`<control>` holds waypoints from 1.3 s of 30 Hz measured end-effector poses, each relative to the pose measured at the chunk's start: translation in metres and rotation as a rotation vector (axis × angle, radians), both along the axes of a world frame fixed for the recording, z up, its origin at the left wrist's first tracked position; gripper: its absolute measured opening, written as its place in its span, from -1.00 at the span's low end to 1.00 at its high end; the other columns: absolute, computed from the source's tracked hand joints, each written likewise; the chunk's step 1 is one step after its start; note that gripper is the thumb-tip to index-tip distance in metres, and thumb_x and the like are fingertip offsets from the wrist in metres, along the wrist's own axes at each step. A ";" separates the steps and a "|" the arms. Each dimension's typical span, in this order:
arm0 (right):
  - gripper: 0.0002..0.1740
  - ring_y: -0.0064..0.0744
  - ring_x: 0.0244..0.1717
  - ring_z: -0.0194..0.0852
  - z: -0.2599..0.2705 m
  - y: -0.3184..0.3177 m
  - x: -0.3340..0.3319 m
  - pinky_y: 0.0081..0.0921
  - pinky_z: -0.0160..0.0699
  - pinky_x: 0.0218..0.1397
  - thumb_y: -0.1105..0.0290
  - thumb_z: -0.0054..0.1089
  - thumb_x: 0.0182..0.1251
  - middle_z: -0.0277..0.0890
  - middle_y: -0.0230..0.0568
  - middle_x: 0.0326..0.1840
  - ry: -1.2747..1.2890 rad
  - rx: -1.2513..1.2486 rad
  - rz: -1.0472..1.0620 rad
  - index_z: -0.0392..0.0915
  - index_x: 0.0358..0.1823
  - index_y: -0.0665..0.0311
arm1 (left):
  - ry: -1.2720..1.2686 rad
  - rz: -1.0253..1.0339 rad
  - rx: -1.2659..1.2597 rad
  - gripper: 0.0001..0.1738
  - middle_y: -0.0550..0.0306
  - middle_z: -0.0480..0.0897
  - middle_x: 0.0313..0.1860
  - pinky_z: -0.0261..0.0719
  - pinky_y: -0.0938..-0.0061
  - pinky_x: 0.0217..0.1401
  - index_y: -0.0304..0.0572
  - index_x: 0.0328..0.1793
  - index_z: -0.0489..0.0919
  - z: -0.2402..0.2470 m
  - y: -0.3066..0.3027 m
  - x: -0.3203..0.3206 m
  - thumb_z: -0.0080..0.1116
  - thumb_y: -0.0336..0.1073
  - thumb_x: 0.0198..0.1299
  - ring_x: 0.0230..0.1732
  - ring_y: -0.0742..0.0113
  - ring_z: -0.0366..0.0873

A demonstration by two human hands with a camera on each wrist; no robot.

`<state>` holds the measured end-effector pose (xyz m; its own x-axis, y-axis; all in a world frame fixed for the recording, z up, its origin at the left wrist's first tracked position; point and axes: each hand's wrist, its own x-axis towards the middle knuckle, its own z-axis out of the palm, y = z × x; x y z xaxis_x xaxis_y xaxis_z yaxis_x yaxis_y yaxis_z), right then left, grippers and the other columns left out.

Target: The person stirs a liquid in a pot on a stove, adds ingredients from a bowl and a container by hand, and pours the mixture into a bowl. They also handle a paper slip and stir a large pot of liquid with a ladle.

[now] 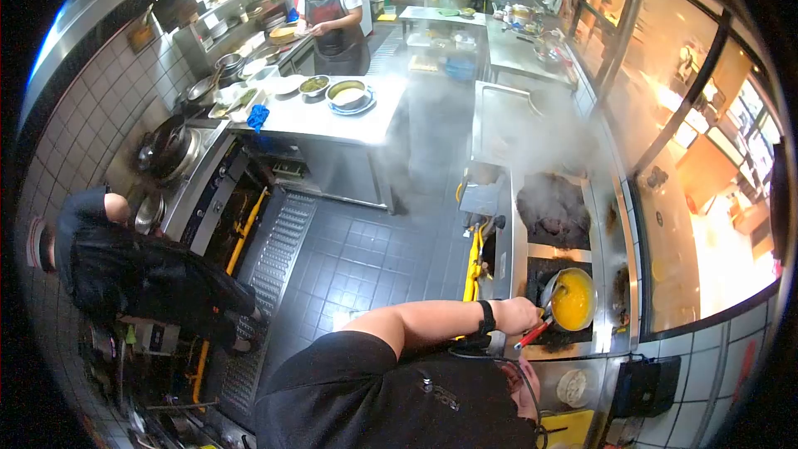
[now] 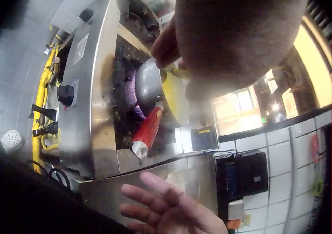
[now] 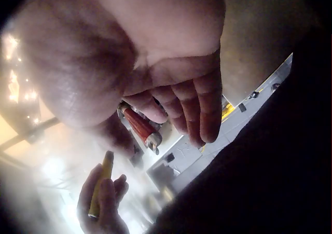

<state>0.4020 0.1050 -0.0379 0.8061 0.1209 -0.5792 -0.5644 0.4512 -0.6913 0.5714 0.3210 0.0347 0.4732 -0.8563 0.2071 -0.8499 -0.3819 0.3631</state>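
Observation:
A saucepan [image 1: 573, 299] with a red handle [image 2: 149, 127] sits on the stove over a bluish-purple flame [image 2: 137, 96]. Bright yellow liquid [image 1: 572, 306] fills much of it. My left hand [image 1: 517, 316] is beside the saucepan, its fingers wrapped round the yellow handle of a utensil [image 3: 101, 190] whose other end dips into the liquid. My right hand [image 2: 174, 208] is held near my body, palm bare and fingers extended, below the red handle in the left wrist view. Nothing lies in that palm [image 3: 155, 62] in the right wrist view.
Steam rises over the neighbouring burner [image 1: 553, 208]. A pale bowl [image 1: 572, 387] and a yellow board [image 1: 569, 430] are close to my right side. Yellow gas pipes [image 1: 474, 262] run along the stove front. One person [image 1: 141, 266] stands left; another [image 1: 332, 17] works behind the counter [image 1: 357, 125].

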 end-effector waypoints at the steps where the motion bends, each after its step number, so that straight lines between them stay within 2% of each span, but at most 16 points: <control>1: -0.55 -0.13 0.03 0.65 -0.003 -0.001 -0.001 -0.19 0.76 0.06 0.36 0.02 0.57 0.56 0.06 0.12 -0.005 0.004 -0.007 0.27 0.36 0.42 | 0.001 -0.002 0.000 -0.84 -0.08 0.64 -0.38 0.66 0.06 -0.24 -0.21 -0.19 0.57 0.000 0.000 0.000 0.09 -0.32 0.15 -0.29 -0.12 0.69; 4: -0.57 -0.13 0.04 0.64 -0.004 -0.001 -0.003 -0.18 0.76 0.05 0.36 0.01 0.58 0.56 0.05 0.11 -0.011 0.012 -0.020 0.28 0.35 0.40 | 0.026 -0.005 0.048 -0.84 -0.09 0.65 -0.37 0.65 0.05 -0.24 -0.21 -0.19 0.57 0.002 0.000 0.000 0.09 -0.33 0.14 -0.28 -0.13 0.69; 6: -0.58 -0.13 0.04 0.64 -0.002 0.000 -0.003 -0.18 0.76 0.05 0.36 0.00 0.58 0.56 0.05 0.10 -0.012 0.017 -0.027 0.28 0.35 0.39 | 0.034 0.043 -0.048 -0.87 -0.14 0.68 -0.45 0.66 0.08 -0.22 -0.19 -0.33 0.64 -0.001 -0.002 -0.001 0.15 -0.33 0.05 -0.29 -0.15 0.70; 13: -0.57 -0.14 0.06 0.63 0.001 0.000 -0.006 -0.20 0.76 0.04 0.35 0.01 0.58 0.56 0.04 0.11 -0.024 0.000 -0.016 0.28 0.35 0.38 | 0.022 0.026 0.029 -0.87 -0.15 0.68 -0.44 0.66 0.08 -0.22 -0.20 -0.35 0.64 0.008 0.000 -0.001 0.17 -0.33 0.03 -0.30 -0.15 0.70; 15: -0.57 -0.14 0.07 0.63 0.002 0.000 -0.006 -0.21 0.76 0.03 0.35 0.02 0.57 0.56 0.04 0.11 -0.036 -0.009 -0.006 0.28 0.35 0.38 | 0.001 -0.018 0.078 -0.81 -0.11 0.66 -0.42 0.66 0.06 -0.25 -0.23 -0.21 0.61 0.010 0.001 0.000 0.14 -0.35 0.06 -0.31 -0.14 0.69; 19: -0.54 -0.15 0.07 0.63 0.005 0.004 -0.006 -0.19 0.71 0.10 0.35 0.05 0.56 0.56 0.03 0.13 -0.020 -0.030 -0.003 0.28 0.38 0.37 | 0.012 -0.021 0.038 -0.79 -0.10 0.66 -0.42 0.66 0.06 -0.22 -0.24 -0.17 0.61 -0.003 -0.001 0.001 0.15 -0.34 0.06 -0.29 -0.14 0.70; 21: -0.53 -0.16 0.08 0.63 0.012 0.006 -0.007 -0.19 0.69 0.13 0.35 0.06 0.56 0.56 0.02 0.14 -0.021 -0.048 -0.056 0.28 0.38 0.37 | 0.065 -0.006 -0.055 -0.84 -0.17 0.68 -0.38 0.65 0.08 -0.15 -0.24 -0.27 0.64 -0.001 0.001 0.001 0.13 -0.34 0.08 -0.22 -0.15 0.69; 23: -0.52 -0.19 0.10 0.63 0.011 0.009 -0.005 -0.23 0.66 0.16 0.35 0.08 0.54 0.57 -0.03 0.15 -0.006 0.022 -0.003 0.29 0.39 0.36 | 0.012 -0.055 -0.186 -0.79 -0.18 0.64 -0.25 0.64 0.08 -0.11 -0.28 -0.15 0.61 -0.017 0.001 0.010 0.08 -0.35 0.14 -0.14 -0.14 0.67; 24: -0.52 -0.19 0.10 0.63 0.013 0.010 -0.005 -0.23 0.66 0.16 0.35 0.08 0.54 0.57 -0.03 0.15 -0.010 0.013 -0.088 0.29 0.39 0.36 | 0.080 -0.059 -0.131 -0.77 -0.17 0.62 -0.22 0.63 0.08 -0.10 -0.29 -0.11 0.59 0.005 0.006 0.008 0.07 -0.35 0.16 -0.13 -0.14 0.66; 25: -0.54 -0.15 0.12 0.62 0.015 0.011 -0.003 -0.22 0.65 0.18 0.34 0.06 0.56 0.57 -0.03 0.17 -0.005 -0.003 -0.037 0.31 0.38 0.35 | 0.140 -0.067 -0.069 -0.76 -0.16 0.59 -0.18 0.62 0.08 -0.10 -0.31 -0.07 0.57 0.028 0.013 0.006 0.06 -0.35 0.18 -0.12 -0.14 0.64; 26: -0.56 -0.11 0.15 0.62 0.015 0.010 -0.005 -0.21 0.63 0.20 0.34 0.03 0.57 0.56 -0.02 0.18 -0.004 -0.018 0.014 0.33 0.38 0.34 | 0.110 -0.089 -0.072 -0.76 -0.14 0.58 -0.20 0.61 0.07 -0.10 -0.30 -0.08 0.57 0.029 0.013 0.005 0.07 -0.34 0.18 -0.13 -0.13 0.64; 27: -0.56 -0.11 0.15 0.62 0.016 0.010 -0.010 -0.21 0.63 0.20 0.34 0.03 0.57 0.56 -0.02 0.18 -0.019 -0.022 -0.071 0.33 0.38 0.34 | 0.076 -0.108 -0.076 -0.77 -0.12 0.56 -0.21 0.61 0.07 -0.10 -0.29 -0.09 0.56 0.029 0.012 0.004 0.08 -0.34 0.17 -0.14 -0.13 0.63; 31: -0.54 -0.10 0.16 0.61 0.006 0.003 -0.018 -0.17 0.60 0.28 0.37 0.01 0.58 0.54 -0.02 0.22 -0.111 0.024 -0.063 0.28 0.42 0.34 | 0.137 -0.261 0.074 -0.71 -0.13 0.56 -0.15 0.63 0.09 -0.04 -0.26 -0.01 0.52 0.049 0.008 0.003 0.12 -0.37 0.14 -0.09 -0.15 0.62; 34: -0.54 -0.09 0.18 0.60 0.001 0.007 -0.021 -0.16 0.59 0.29 0.37 -0.01 0.59 0.53 -0.01 0.24 -0.059 0.017 -0.081 0.27 0.42 0.36 | 0.127 -0.323 0.022 -0.64 -0.18 0.59 -0.01 0.63 0.12 0.05 -0.27 0.08 0.53 0.042 -0.005 0.019 0.16 -0.35 0.13 0.01 -0.14 0.62; 37: -0.54 -0.08 0.19 0.60 0.003 0.003 -0.022 -0.15 0.59 0.30 0.36 -0.03 0.60 0.52 0.00 0.25 -0.062 0.034 -0.081 0.26 0.43 0.36 | 0.073 -0.255 -0.050 -0.68 -0.16 0.59 -0.06 0.64 0.09 -0.04 -0.28 0.02 0.53 0.018 -0.015 0.038 0.14 -0.38 0.13 -0.07 -0.16 0.64; 39: -0.53 -0.08 0.20 0.60 0.005 0.004 -0.030 -0.16 0.59 0.30 0.36 -0.01 0.60 0.53 0.01 0.25 0.001 0.017 -0.150 0.27 0.44 0.34 | 0.083 -0.255 0.012 -0.71 -0.14 0.59 -0.12 0.64 0.07 -0.09 -0.27 -0.02 0.54 0.032 -0.020 0.033 0.16 -0.38 0.10 -0.14 -0.15 0.64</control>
<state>0.3719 0.1093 -0.0334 0.8153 0.0089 -0.5789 -0.4904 0.5419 -0.6825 0.6048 0.3009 0.0671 0.2569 -0.9521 0.1656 -0.8867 -0.1640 0.4323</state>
